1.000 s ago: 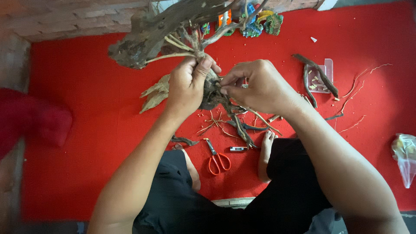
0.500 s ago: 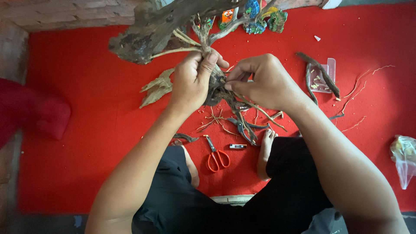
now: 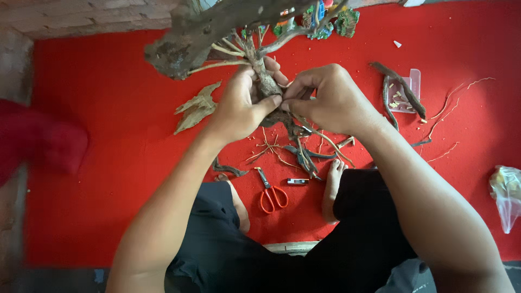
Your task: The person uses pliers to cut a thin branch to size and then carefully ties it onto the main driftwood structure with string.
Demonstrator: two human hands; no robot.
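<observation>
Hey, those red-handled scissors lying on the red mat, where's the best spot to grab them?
Probably by the red loop handles of the scissors. They lie flat with handles toward the person and blades pointing away, so come from the near side, from above.

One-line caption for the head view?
Both hands, left hand and right hand, pinch a driftwood branch over red mat, scissors nearby.

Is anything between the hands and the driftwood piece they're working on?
Nothing visible: the left hand and right hand both already grip the driftwood piece directly, fingers pinching at its knotted middle.
</observation>
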